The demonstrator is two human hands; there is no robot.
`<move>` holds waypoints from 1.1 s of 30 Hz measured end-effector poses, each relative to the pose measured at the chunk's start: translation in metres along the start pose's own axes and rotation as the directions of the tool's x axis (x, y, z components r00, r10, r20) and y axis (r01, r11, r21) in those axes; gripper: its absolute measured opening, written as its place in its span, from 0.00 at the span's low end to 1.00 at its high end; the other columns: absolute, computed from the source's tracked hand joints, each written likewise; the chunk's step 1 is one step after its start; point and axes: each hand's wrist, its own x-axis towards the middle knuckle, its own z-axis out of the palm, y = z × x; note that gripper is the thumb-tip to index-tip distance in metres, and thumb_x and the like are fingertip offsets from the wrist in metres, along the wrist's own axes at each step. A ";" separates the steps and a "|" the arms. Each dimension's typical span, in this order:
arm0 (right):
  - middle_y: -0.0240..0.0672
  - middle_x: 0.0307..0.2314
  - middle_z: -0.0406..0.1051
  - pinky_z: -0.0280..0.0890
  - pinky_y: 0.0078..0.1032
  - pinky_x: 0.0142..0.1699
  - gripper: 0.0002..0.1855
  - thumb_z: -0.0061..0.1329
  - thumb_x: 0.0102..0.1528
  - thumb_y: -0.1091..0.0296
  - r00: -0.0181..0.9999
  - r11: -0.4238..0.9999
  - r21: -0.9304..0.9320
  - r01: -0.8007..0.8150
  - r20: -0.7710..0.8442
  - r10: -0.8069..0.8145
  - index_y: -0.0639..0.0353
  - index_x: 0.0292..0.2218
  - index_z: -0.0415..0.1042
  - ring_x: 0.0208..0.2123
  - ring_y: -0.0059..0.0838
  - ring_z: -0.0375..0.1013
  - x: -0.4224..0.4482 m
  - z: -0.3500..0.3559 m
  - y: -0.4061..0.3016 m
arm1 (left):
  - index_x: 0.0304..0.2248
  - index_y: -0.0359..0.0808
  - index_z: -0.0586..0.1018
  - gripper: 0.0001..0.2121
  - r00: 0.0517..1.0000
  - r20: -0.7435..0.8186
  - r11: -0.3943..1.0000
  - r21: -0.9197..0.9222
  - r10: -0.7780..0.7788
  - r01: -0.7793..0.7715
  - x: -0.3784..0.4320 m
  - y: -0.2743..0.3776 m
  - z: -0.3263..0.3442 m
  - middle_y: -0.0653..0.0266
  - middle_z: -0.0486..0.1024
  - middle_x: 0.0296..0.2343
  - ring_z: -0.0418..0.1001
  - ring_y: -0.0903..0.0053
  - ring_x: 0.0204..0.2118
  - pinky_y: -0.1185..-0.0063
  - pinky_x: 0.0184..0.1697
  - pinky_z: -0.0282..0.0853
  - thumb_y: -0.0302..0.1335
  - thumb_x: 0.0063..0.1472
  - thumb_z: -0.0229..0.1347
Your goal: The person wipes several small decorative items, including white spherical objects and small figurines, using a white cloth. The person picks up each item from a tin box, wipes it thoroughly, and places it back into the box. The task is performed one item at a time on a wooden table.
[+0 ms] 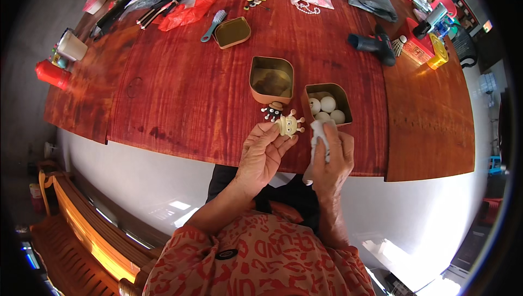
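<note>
Between the fingers of my left hand (263,149) is a cream-coloured toy figure (289,125) with eyes and knobbed limbs. A black toy figure with a brown hat (273,111) touches the table just beyond it, against an orange-brown tin (271,99). That tin stands with its inside mostly bare and some dark marks on its bottom. My right hand (336,155) grips a white cloth (318,142) at the near edge of a second tin (348,102), which holds several white balls (328,104), one with a drawn face.
Farther off lie a shallow tin lid (233,33), a blue brush (213,26) and small yellow-black pieces (256,1). A power drill (374,45) and a shuttlecock (398,45) are at the right, near a red box (414,44). Red plastic bags (190,12) lie at the far left.
</note>
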 end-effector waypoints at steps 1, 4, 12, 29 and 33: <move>0.37 0.30 0.67 0.68 0.30 0.30 0.18 0.54 0.45 0.78 1.000 1.000 -0.014 0.023 0.004 -0.023 0.58 0.41 0.73 0.32 0.35 0.69 0.000 0.000 -0.006 | 0.38 0.34 0.72 0.06 1.000 0.005 1.000 0.011 0.000 0.000 0.001 -0.001 -0.001 0.58 0.74 0.39 0.74 0.72 0.41 0.70 0.50 0.70 0.25 0.64 0.47; 0.36 0.31 0.67 0.67 0.29 0.30 0.17 0.53 0.47 0.77 0.992 0.994 -0.003 0.112 0.050 -0.112 0.58 0.41 0.73 0.29 0.35 0.70 -0.002 0.012 -0.017 | 0.37 0.34 0.73 0.06 0.994 0.103 0.998 -0.037 -0.039 0.043 -0.003 -0.015 -0.012 0.59 0.75 0.37 0.74 0.74 0.40 0.76 0.44 0.73 0.26 0.64 0.47; 0.33 0.28 0.66 0.63 0.27 0.30 0.16 0.56 0.43 0.76 0.954 0.979 0.116 0.169 0.229 -0.192 0.57 0.37 0.75 0.27 0.33 0.69 -0.014 0.001 -0.015 | 0.39 0.31 0.71 0.08 1.000 -0.016 0.999 0.046 0.016 -0.015 0.005 0.003 -0.001 0.55 0.74 0.39 0.74 0.71 0.41 0.74 0.48 0.72 0.27 0.65 0.46; 0.31 0.32 0.68 0.66 0.19 0.36 0.16 0.56 0.47 0.76 0.887 0.605 0.651 -0.459 0.371 0.275 0.65 0.40 0.72 0.33 0.19 0.69 0.006 0.012 -0.010 | 0.39 0.36 0.74 0.07 0.997 0.027 0.997 0.002 -0.072 0.071 -0.005 -0.001 0.003 0.67 0.76 0.31 0.73 0.84 0.31 0.86 0.32 0.69 0.27 0.63 0.51; 0.34 0.30 0.67 0.66 0.24 0.33 0.16 0.57 0.43 0.76 0.990 0.915 0.386 -0.117 0.114 0.078 0.60 0.37 0.73 0.31 0.28 0.68 0.003 0.015 -0.010 | 0.45 0.34 0.71 0.12 0.998 0.022 0.986 0.157 0.051 -0.053 -0.010 -0.004 0.005 0.64 0.74 0.37 0.72 0.82 0.38 0.85 0.38 0.69 0.29 0.63 0.50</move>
